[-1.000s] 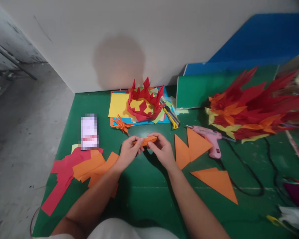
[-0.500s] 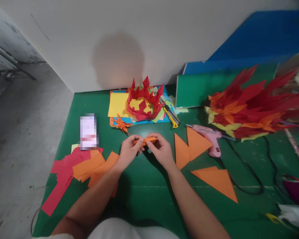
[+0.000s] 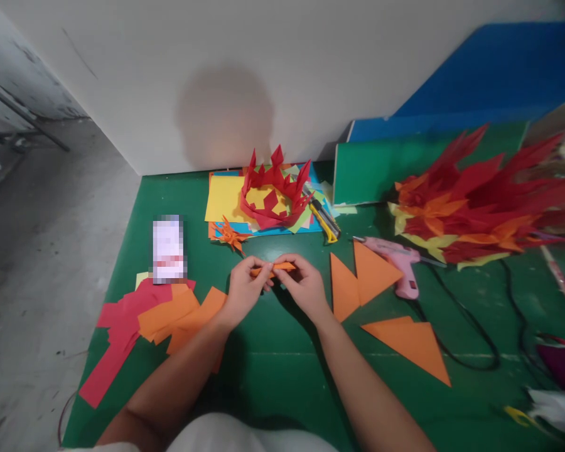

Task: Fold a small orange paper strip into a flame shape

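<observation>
Between my hands is a small folded piece of orange paper (image 3: 282, 267), held above the green table. My left hand (image 3: 248, 285) pinches its left end, thumb on top. On the other end, the thumb and fingers of my right hand (image 3: 304, 282) are closed. Part of the fold lies hidden behind my fingers. Folded orange paper triangles (image 3: 379, 273) lie to the right of my right hand. Left of my left forearm are loose orange paper strips (image 3: 169, 314) and red paper strips (image 3: 122, 320). A small spiky orange paper piece (image 3: 230, 235) sits just beyond my left hand.
A red paper crown (image 3: 268, 216) and a yellow utility knife (image 3: 327, 223) rest on stacked coloured paper (image 3: 222, 199). A pink glue gun (image 3: 402, 260) with a black cord lies right, near a large red-orange paper flame piece (image 3: 480, 213). A blurred-out phone-like object (image 3: 168, 248) lies left.
Both hands stay in nearly the same place, still gripping the orange paper. My fingers have shifted only slightly along it, and the whole view has moved a touch.
</observation>
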`<action>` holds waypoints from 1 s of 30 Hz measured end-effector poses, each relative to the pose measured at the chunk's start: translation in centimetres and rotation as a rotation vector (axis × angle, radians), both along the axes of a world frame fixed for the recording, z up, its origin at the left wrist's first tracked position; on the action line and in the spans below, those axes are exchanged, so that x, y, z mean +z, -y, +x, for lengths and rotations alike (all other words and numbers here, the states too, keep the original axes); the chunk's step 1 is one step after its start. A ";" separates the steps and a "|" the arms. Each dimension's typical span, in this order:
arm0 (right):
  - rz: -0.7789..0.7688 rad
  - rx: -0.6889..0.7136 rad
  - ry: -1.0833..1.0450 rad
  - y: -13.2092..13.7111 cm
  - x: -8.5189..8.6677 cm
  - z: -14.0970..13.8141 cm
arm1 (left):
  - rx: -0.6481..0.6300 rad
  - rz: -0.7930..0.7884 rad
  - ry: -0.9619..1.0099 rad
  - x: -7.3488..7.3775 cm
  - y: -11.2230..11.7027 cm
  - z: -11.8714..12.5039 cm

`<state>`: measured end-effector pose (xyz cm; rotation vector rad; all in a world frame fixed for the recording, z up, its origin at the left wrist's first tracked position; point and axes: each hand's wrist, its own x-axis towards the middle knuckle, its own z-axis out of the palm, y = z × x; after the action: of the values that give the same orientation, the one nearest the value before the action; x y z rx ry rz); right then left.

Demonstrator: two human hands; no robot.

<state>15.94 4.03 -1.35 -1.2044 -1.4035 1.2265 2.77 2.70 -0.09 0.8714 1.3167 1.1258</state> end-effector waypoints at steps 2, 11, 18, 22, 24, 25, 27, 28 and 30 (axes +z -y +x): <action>-0.016 -0.012 0.009 0.0 0.1 0.0 | -0.021 -0.009 0.007 0.0 0.0 0.0; 0.030 -0.046 0.017 -0.2 0.3 0.4 | -0.083 -0.025 0.093 0.0 0.0 -0.1; 0.012 -0.068 -0.010 -0.3 -0.1 0.3 | -0.034 -0.042 0.081 -0.2 -0.1 -0.1; 0.041 -0.047 0.010 -0.2 -0.3 0.2 | 0.042 -0.022 0.041 -0.6 -0.2 -0.2; 0.084 -0.046 0.049 -0.2 -0.4 0.2 | 0.068 -0.002 0.017 -0.7 -0.2 -0.2; 0.118 -0.050 0.082 -0.2 -0.4 0.3 | 0.070 0.005 0.004 -0.7 -0.1 -0.2; 0.206 -0.062 0.179 -0.1 -0.3 0.3 | 0.065 0.011 -0.017 -0.7 -0.1 -0.2; 0.252 -0.068 0.235 -0.1 -0.3 0.4 | 0.063 0.010 -0.023 -0.7 -0.1 -0.2; 0.326 -0.071 0.331 -0.2 -0.1 0.4 | 0.069 0.005 -0.026 -0.7 -0.1 -0.2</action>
<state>16.36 4.19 -1.46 -1.2488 -1.7081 0.7326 2.55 2.77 -0.75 0.8527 1.3749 1.1754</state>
